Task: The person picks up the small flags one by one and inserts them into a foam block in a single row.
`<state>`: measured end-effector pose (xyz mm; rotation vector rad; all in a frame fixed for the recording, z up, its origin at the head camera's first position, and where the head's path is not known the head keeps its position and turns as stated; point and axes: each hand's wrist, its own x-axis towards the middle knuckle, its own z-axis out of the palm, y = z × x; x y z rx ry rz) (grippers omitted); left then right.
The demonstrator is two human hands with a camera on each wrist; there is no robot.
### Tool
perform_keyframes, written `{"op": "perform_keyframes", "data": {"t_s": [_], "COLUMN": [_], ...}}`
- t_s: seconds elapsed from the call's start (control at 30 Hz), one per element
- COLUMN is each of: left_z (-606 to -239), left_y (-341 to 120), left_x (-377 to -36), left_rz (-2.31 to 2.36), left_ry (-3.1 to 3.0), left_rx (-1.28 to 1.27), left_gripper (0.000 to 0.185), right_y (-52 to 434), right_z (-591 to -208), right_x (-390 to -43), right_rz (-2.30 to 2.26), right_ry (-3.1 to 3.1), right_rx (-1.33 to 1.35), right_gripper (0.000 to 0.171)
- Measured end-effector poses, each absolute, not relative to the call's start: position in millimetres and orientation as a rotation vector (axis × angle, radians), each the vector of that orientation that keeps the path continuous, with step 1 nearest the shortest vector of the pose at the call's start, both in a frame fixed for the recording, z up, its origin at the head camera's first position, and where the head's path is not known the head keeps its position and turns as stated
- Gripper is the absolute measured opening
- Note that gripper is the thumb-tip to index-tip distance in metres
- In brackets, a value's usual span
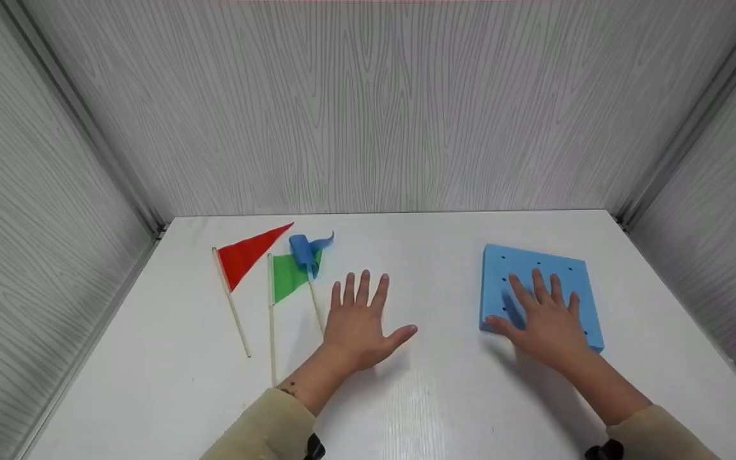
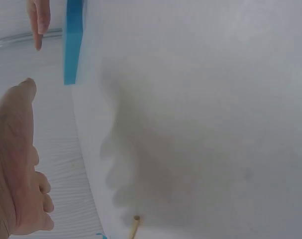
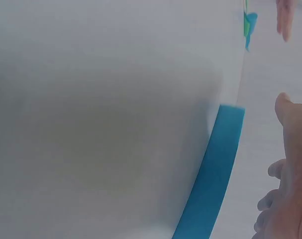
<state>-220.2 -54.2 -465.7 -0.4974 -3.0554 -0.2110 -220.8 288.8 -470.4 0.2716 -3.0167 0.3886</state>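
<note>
With the flat right hand (image 1: 550, 319) pressing the blue foam block (image 1: 537, 271) steady, the spread, empty left hand (image 1: 358, 322) should pinch the blue flag (image 1: 307, 252) stick left of the block.

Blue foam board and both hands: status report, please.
Right hand open, flat on blue foam board. Left hand open, flat on table beside blue flag. Nothing between hands and flags.

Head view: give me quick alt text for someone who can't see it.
Two hands lie flat and open on a white table: the right hand rests on a blue foam block dotted with small holes, and the left hand rests on the bare tabletop. Left of it lie three small flags on wooden sticks: red, green and a curled blue one.
</note>
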Motion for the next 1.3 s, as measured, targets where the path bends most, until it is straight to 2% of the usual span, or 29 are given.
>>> {"op": "perform_keyframes", "data": {"t_s": [0.63,1.0,1.3], "left_z": [-451.1,-463.7,-474.8], "left_y": [15.8,48.9,76.4], "left_x": [-226.9,-227.7,-226.6], "left_rz": [-0.098,-0.061,-0.067], "left_ry": [-3.067,-3.072,-3.073], "left_rx": [-0.649,-0.709,-0.779], "left_gripper": [0.100,0.097,0.092], "right_y": [392.0,395.0,385.8], "right_z": [-470.9,-489.4,-490.1], "right_x": [-215.3,-213.7,-214.2], "right_rz": [0.462,0.499,0.487], "right_ry": [-3.139,-3.207,-3.210], "right_rx": [0.027,0.065,0.063], "right_gripper": [0.109,0.111,0.112]}}
